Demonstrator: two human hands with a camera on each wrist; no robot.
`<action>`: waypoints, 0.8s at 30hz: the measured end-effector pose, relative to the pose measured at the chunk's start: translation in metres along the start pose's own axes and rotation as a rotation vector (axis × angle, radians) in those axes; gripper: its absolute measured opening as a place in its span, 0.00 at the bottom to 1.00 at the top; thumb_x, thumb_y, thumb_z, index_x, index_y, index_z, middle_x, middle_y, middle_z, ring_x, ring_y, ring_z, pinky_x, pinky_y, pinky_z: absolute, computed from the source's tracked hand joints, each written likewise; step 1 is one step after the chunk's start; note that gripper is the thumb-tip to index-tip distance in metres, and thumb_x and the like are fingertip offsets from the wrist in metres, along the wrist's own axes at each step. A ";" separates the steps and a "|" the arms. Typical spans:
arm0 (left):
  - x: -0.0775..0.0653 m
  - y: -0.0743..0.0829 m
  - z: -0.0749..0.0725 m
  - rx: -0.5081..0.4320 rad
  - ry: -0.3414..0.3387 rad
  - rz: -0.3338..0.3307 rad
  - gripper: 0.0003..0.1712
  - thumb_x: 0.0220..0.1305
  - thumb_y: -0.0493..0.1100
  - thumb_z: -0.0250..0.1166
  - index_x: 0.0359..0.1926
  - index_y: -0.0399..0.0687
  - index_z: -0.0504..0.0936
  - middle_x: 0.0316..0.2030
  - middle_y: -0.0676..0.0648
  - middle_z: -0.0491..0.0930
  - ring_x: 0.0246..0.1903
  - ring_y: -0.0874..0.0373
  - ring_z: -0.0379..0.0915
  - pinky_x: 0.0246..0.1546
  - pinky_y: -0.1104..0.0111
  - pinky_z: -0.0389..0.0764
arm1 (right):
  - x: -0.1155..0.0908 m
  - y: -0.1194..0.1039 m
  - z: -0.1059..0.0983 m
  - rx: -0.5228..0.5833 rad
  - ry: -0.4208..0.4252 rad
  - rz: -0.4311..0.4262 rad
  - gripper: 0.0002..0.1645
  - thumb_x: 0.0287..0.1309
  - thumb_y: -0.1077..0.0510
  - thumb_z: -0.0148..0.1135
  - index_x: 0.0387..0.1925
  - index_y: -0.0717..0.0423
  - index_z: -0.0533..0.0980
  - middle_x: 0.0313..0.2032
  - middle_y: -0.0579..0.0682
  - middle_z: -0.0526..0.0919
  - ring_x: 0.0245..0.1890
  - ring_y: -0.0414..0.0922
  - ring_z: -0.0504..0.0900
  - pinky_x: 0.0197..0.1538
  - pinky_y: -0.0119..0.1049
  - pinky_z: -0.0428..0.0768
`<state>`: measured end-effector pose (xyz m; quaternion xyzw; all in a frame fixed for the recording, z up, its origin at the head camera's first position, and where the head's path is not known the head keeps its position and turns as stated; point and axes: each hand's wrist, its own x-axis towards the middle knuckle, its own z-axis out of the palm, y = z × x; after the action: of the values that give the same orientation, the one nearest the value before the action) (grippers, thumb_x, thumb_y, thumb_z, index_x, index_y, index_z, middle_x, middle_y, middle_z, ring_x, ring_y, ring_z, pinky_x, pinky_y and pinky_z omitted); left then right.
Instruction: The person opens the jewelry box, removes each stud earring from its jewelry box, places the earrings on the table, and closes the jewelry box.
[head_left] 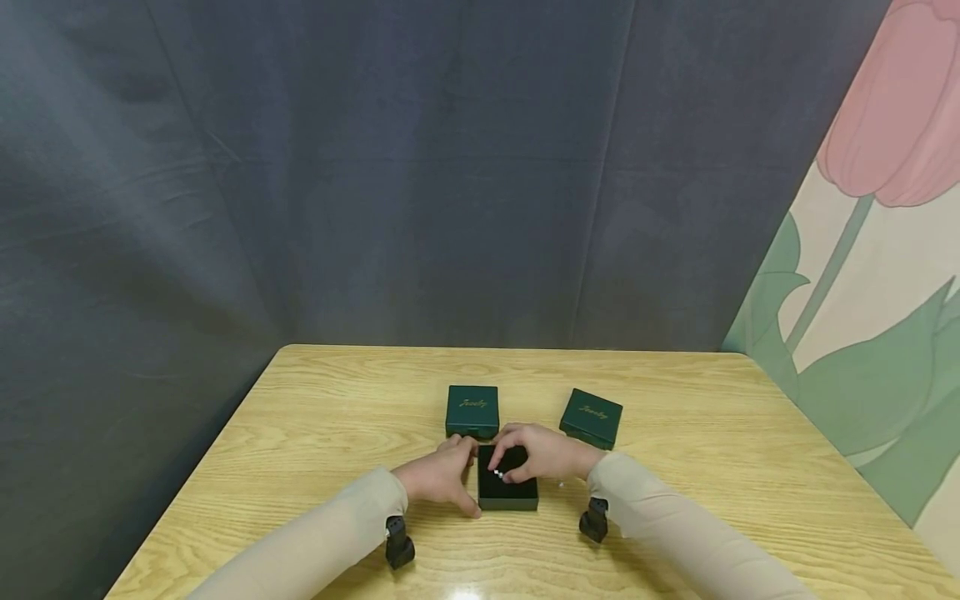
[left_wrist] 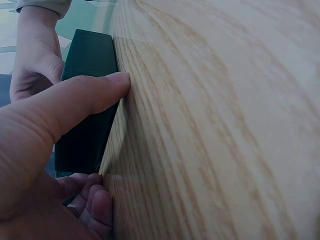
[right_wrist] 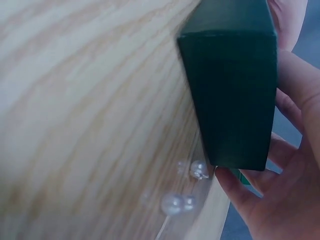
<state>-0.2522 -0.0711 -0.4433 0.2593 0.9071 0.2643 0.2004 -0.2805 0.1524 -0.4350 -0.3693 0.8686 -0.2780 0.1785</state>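
A green jewelry box base (head_left: 507,503) with a black lining lies open on the table. My left hand (head_left: 442,477) holds its left side, thumb at the front corner and fingers at the back one. In the left wrist view the thumb (left_wrist: 95,92) stretches along the dark box wall (left_wrist: 82,145). My right hand (head_left: 543,454) reaches over the box, thumb and index finger pinching a small sparkling piece of jewelry (head_left: 498,474) at the lining. Right of the box, pearl earrings (right_wrist: 172,204) lie on the table.
Two closed green boxes with gold "Jewelry" lettering stand behind: one box (head_left: 472,408) right behind the left fingers, the other box (head_left: 592,417) angled at the back right. The wooden table (head_left: 360,392) meets a dark curtain (head_left: 450,208) at the back.
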 end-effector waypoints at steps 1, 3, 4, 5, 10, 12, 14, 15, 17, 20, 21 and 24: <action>0.000 0.000 0.000 0.000 0.001 0.001 0.47 0.42 0.53 0.79 0.60 0.44 0.66 0.46 0.50 0.67 0.46 0.57 0.64 0.50 0.62 0.72 | 0.000 0.000 0.000 -0.001 0.001 0.001 0.10 0.57 0.52 0.69 0.41 0.37 0.83 0.59 0.48 0.74 0.61 0.50 0.71 0.60 0.48 0.72; 0.000 0.000 0.000 -0.001 0.002 0.001 0.46 0.42 0.53 0.79 0.60 0.44 0.66 0.46 0.50 0.67 0.45 0.57 0.64 0.50 0.62 0.72 | 0.000 0.000 0.000 -0.002 0.002 0.005 0.10 0.57 0.52 0.69 0.41 0.36 0.83 0.59 0.47 0.74 0.61 0.50 0.71 0.60 0.48 0.72; 0.000 0.000 0.000 -0.001 0.002 0.001 0.46 0.42 0.53 0.79 0.60 0.44 0.66 0.46 0.51 0.67 0.45 0.57 0.64 0.49 0.63 0.72 | 0.001 0.000 0.001 -0.004 0.003 0.006 0.09 0.57 0.52 0.69 0.41 0.36 0.83 0.58 0.47 0.74 0.61 0.49 0.71 0.60 0.47 0.73; 0.000 0.000 0.000 -0.003 0.003 0.001 0.46 0.42 0.52 0.79 0.59 0.44 0.67 0.45 0.51 0.67 0.45 0.57 0.64 0.49 0.63 0.72 | 0.001 0.000 0.001 -0.004 0.004 0.007 0.09 0.57 0.52 0.69 0.40 0.36 0.83 0.58 0.47 0.75 0.61 0.49 0.72 0.60 0.47 0.73; 0.001 0.000 0.000 -0.006 0.005 0.002 0.45 0.42 0.52 0.80 0.59 0.44 0.67 0.45 0.51 0.67 0.44 0.58 0.64 0.49 0.64 0.72 | 0.001 0.000 0.002 -0.002 0.009 0.019 0.08 0.56 0.52 0.69 0.39 0.36 0.82 0.58 0.47 0.75 0.61 0.49 0.72 0.59 0.44 0.74; 0.001 0.000 0.000 -0.005 0.005 0.003 0.45 0.42 0.52 0.80 0.59 0.44 0.67 0.45 0.51 0.66 0.44 0.58 0.64 0.48 0.64 0.72 | 0.002 0.000 0.002 -0.002 0.012 0.021 0.08 0.56 0.53 0.69 0.38 0.36 0.82 0.58 0.47 0.75 0.61 0.49 0.72 0.59 0.43 0.74; 0.001 0.000 0.000 -0.004 0.006 0.003 0.45 0.42 0.52 0.80 0.59 0.44 0.67 0.45 0.51 0.66 0.44 0.58 0.63 0.48 0.64 0.72 | 0.002 -0.001 0.002 -0.005 0.015 0.018 0.08 0.56 0.54 0.70 0.37 0.37 0.82 0.58 0.47 0.75 0.61 0.49 0.72 0.58 0.42 0.75; 0.001 0.000 0.000 -0.003 0.006 0.003 0.45 0.42 0.52 0.80 0.59 0.44 0.67 0.44 0.51 0.66 0.44 0.58 0.63 0.48 0.64 0.72 | 0.002 -0.001 0.002 -0.004 0.015 0.015 0.08 0.56 0.54 0.70 0.37 0.37 0.82 0.58 0.48 0.75 0.61 0.49 0.72 0.58 0.42 0.75; 0.000 0.000 0.000 -0.001 0.007 0.002 0.45 0.42 0.52 0.80 0.59 0.44 0.67 0.44 0.51 0.66 0.44 0.58 0.63 0.48 0.64 0.72 | 0.002 -0.002 0.002 -0.010 0.017 0.009 0.08 0.55 0.55 0.70 0.37 0.38 0.82 0.57 0.48 0.75 0.61 0.50 0.72 0.58 0.42 0.75; 0.000 0.000 0.000 0.001 0.009 0.001 0.45 0.42 0.52 0.80 0.59 0.44 0.67 0.44 0.51 0.66 0.44 0.58 0.63 0.48 0.64 0.72 | 0.003 -0.003 0.002 -0.016 0.016 0.005 0.08 0.55 0.55 0.70 0.37 0.39 0.82 0.57 0.48 0.76 0.61 0.50 0.72 0.58 0.42 0.75; 0.000 0.000 0.000 0.002 0.010 0.000 0.45 0.42 0.52 0.80 0.59 0.44 0.67 0.44 0.51 0.66 0.44 0.58 0.63 0.48 0.64 0.72 | 0.003 -0.003 0.002 -0.019 0.015 0.005 0.08 0.55 0.56 0.70 0.36 0.39 0.82 0.57 0.48 0.76 0.61 0.50 0.72 0.58 0.42 0.75; 0.000 0.000 0.000 0.004 0.011 -0.001 0.46 0.42 0.53 0.80 0.59 0.44 0.67 0.44 0.51 0.66 0.44 0.58 0.63 0.48 0.64 0.72 | 0.004 -0.004 0.002 -0.029 0.012 0.006 0.08 0.55 0.56 0.70 0.36 0.39 0.82 0.56 0.47 0.76 0.61 0.49 0.72 0.59 0.43 0.74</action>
<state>-0.2522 -0.0708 -0.4432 0.2578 0.9089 0.2638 0.1947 -0.2802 0.1468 -0.4343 -0.3674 0.8747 -0.2673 0.1687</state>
